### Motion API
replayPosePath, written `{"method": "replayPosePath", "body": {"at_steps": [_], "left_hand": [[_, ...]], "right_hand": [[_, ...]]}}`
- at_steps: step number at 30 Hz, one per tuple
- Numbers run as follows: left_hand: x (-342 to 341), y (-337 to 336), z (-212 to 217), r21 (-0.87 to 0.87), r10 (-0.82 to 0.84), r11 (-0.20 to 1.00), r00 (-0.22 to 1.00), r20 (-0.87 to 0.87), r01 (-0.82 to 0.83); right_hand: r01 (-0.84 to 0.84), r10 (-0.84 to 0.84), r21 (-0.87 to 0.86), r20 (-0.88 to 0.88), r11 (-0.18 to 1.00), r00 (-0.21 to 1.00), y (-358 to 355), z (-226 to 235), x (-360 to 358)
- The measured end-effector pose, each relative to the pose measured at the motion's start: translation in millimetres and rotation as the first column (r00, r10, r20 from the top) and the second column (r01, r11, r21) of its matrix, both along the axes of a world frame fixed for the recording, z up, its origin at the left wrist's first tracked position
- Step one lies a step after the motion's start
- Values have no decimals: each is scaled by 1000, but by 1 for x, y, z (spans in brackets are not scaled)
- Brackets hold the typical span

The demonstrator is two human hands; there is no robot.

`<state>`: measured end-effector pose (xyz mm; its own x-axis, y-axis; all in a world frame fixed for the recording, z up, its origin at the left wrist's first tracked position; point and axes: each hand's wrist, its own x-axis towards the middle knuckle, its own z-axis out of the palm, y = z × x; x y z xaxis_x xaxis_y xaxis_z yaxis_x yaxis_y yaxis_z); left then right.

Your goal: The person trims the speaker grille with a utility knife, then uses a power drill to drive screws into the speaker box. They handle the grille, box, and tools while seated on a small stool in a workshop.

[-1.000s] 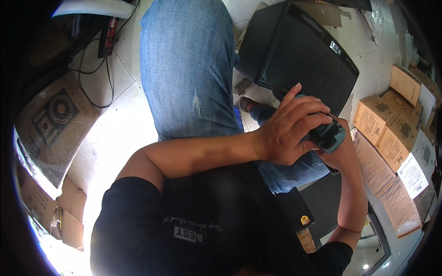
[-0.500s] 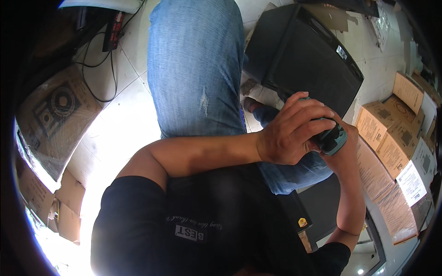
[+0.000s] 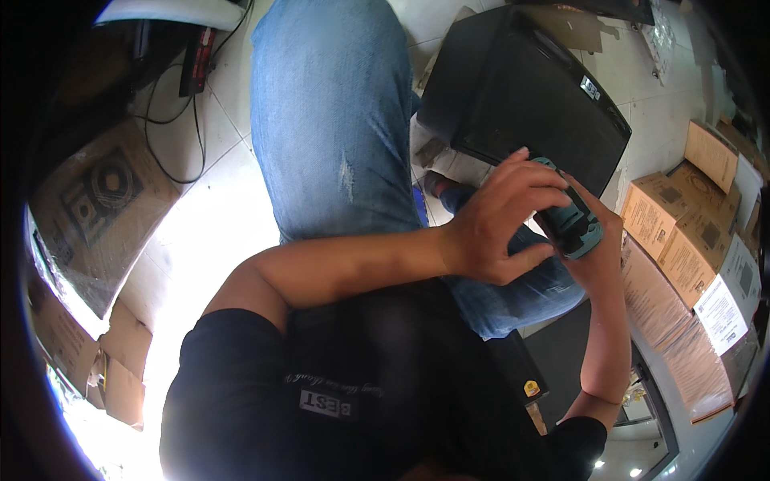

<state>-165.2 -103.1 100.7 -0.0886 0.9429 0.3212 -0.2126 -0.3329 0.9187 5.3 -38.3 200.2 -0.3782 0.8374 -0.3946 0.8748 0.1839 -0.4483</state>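
A teal-and-black cordless drill (image 3: pixel 571 224) is held in my right hand (image 3: pixel 600 232), whose fingers are partly hidden behind it. Its bit end is out of sight. My left hand (image 3: pixel 501 220) hovers just left of the drill, thumb spread away from the fingers. The fingertips reach the drill's upper side; whether they touch it I cannot tell. Beyond both hands stands a large black speaker cabinet (image 3: pixel 553 96), tilted in view, with its near edge close to the left fingertips.
Cardboard boxes (image 3: pixel 670 224) are stacked at the right. Another plastic-wrapped box (image 3: pixel 104 192) sits at the left, near a red-and-black power strip (image 3: pixel 196 60) with a looping cable. My jeans-clad leg (image 3: pixel 329 120) lies between. A second black cabinet (image 3: pixel 561 357) is beside my right arm.
My left hand has loosened from around the drill and spread open, uncovering more of it. The drill stays in my right hand, slightly shifted.
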Motion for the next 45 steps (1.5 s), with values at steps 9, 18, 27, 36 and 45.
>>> {"method": "replayPosePath", "body": {"at_steps": [9,18,27,36,45], "left_hand": [[5,28,-52,-599,247,792,959,136,-119],[-26,134,-12,-491,130,840,964,-230,-231],[4,204,-123,-441,47,799,774,-632,-408],[17,172,-142,-405,-62,847,693,-719,-345],[24,167,-137,-381,-48,841,648,-760,-385]], "right_hand": [[-183,103,343,238,921,966,-10,-49,63],[-311,121,580,343,753,931,35,-150,145],[-214,94,445,276,870,957,52,-154,146],[4,39,394,-102,919,994,0,-108,36],[-101,174,443,-128,891,976,-21,-199,-26]]}}
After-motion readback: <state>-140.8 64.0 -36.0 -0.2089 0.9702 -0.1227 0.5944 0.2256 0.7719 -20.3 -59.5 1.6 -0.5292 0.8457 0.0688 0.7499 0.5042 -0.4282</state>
